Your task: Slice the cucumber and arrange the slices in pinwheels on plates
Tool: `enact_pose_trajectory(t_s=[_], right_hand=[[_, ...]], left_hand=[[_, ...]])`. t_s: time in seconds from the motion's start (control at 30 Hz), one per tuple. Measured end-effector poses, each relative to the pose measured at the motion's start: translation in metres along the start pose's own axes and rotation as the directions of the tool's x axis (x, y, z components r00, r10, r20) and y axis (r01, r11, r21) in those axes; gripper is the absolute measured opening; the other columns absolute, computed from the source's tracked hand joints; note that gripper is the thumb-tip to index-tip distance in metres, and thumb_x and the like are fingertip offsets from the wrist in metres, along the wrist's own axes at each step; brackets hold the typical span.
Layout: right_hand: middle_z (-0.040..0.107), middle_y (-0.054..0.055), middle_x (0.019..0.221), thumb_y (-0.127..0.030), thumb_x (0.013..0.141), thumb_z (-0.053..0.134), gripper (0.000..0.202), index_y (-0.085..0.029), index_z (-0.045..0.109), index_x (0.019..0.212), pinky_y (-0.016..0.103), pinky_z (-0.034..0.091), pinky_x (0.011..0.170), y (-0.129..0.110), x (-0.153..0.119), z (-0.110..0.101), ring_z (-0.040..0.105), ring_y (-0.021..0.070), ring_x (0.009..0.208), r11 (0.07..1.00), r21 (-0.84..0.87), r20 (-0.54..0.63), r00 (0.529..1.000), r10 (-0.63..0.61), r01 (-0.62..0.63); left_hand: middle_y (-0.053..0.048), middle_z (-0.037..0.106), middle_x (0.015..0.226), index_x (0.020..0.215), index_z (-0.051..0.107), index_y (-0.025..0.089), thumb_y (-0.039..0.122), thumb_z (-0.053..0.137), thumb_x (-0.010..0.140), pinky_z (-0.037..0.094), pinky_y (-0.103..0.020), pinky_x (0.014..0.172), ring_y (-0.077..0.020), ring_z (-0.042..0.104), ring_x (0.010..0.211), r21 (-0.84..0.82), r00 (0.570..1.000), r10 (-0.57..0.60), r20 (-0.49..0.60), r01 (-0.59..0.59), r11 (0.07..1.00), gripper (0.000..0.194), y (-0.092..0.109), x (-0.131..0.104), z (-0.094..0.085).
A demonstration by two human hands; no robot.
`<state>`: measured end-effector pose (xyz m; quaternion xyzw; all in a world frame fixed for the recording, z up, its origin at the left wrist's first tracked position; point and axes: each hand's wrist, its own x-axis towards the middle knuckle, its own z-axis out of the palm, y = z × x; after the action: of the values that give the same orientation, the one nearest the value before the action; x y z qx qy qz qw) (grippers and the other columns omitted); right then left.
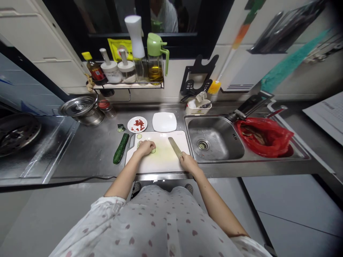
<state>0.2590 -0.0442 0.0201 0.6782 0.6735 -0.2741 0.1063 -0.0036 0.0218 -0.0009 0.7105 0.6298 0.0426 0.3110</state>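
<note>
On the white cutting board [158, 166], my left hand [145, 147] is closed over several cucumber slices [153, 150]; their edges show on both sides of it, the rest lies hidden under the fingers. My right hand [188, 163] grips the handle of a kitchen knife [174, 147], its blade pointing up and left over the right part of the board. A single cucumber slice [139, 136] lies near the board's top left corner. Left of the board rests a dark green cucumber [121, 148].
Behind the board stand a plate of chopped red pieces [138, 124] and a white plate [164, 122]. Cucumber scraps [121, 127] lie to their left. At right is the sink [214, 137] with a red plastic bag [264, 137] beside it. A metal pot [83, 110] stands back left.
</note>
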Motion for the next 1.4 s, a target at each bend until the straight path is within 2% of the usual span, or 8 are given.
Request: enact_pose_trajectory(t_s=[0.17,0.33,0.5,0.73,0.93,1.1,1.4], right_hand=[[0.067,0.015,0.112,-0.03,0.099,0.031,0.032,-0.017,0.053,0.118,0.028,0.039,0.072,0.0,0.0,-0.001,0.063,0.0234,0.101,1.0,-0.005,0.004,1.0,0.0,0.0],[0.068,0.014,0.111,-0.03,0.099,0.031,0.031,-0.017,0.052,0.117,0.028,0.039,0.071,0.0,0.0,0.0,0.064,0.0237,0.1,1.0,-0.008,-0.006,1.0,-0.005,0.005],[0.067,0.014,0.112,-0.031,0.1,0.031,0.032,-0.018,0.052,0.12,0.028,0.04,0.072,-0.001,-0.001,-0.001,0.064,0.0232,0.1,1.0,-0.019,0.01,1.0,0.008,-0.008],[0.068,0.014,0.11,-0.029,0.099,0.032,0.03,-0.019,0.053,0.119,0.029,0.04,0.076,-0.01,-0.01,-0.005,0.064,0.0233,0.101,0.997,-0.07,-0.005,1.0,-0.021,0.02],[0.069,0.013,0.105,-0.03,0.099,0.032,0.028,-0.021,0.054,0.114,0.03,0.04,0.075,-0.026,-0.031,0.003,0.065,0.0234,0.097,0.982,-0.12,0.011,0.989,-0.148,0.148],[0.069,0.013,0.104,-0.029,0.099,0.033,0.027,-0.02,0.054,0.113,0.03,0.04,0.075,-0.037,-0.044,0.007,0.065,0.024,0.097,0.964,-0.183,0.069,0.98,-0.186,0.195],[0.069,0.012,0.103,-0.027,0.098,0.032,0.027,-0.02,0.054,0.114,0.031,0.041,0.075,-0.037,-0.049,0.008,0.065,0.0238,0.096,0.951,-0.219,0.077,0.975,-0.208,0.22]], left_hand=[[-0.005,0.073,0.102,0.084,0.073,0.028,0.02,0.053,0.082,0.027,-0.042,0.103,-0.027,0.055,0.11,0.088,0.992,0.111,0.061,-0.116,0.989,0.022,0.011,-0.001,0.0],[-0.008,0.07,0.108,0.095,0.072,0.027,0.021,0.051,0.084,0.029,-0.042,0.1,-0.0278,0.052,0.112,0.079,0.999,0.047,-0.024,-0.045,0.996,0.025,0.007,-0.002,0.003],[-0.009,0.068,0.105,0.09,0.07,0.026,0.022,0.057,0.083,0.032,-0.043,0.094,-0.0293,0.054,0.108,0.127,0.99,-0.046,-0.135,0.064,0.99,0.015,-0.007,-0.005,0.009],[-0.008,0.065,0.112,0.09,0.067,0.025,0.022,0.061,0.08,0.032,-0.044,0.092,-0.03,0.052,0.11,0.134,0.981,-0.129,-0.144,0.148,0.98,0.012,-0.009,-0.007,0.016],[-0.007,0.068,0.106,0.086,0.067,0.025,0.025,0.063,0.077,0.032,-0.045,0.092,-0.0308,0.052,0.109,0.074,0.971,-0.2,-0.132,0.211,0.975,0.01,-0.008,-0.002,0.015],[-0.007,0.067,0.106,0.086,0.067,0.025,0.025,0.061,0.078,0.032,-0.046,0.092,-0.0307,0.052,0.109,0.077,0.969,-0.206,-0.139,0.217,0.973,0.009,-0.007,-0.002,0.016],[-0.007,0.065,0.111,0.089,0.066,0.025,0.027,0.062,0.08,0.028,-0.044,0.093,-0.0295,0.048,0.113,0.077,0.966,-0.232,-0.113,0.241,0.967,0.01,-0.005,-0.004,0.016]])
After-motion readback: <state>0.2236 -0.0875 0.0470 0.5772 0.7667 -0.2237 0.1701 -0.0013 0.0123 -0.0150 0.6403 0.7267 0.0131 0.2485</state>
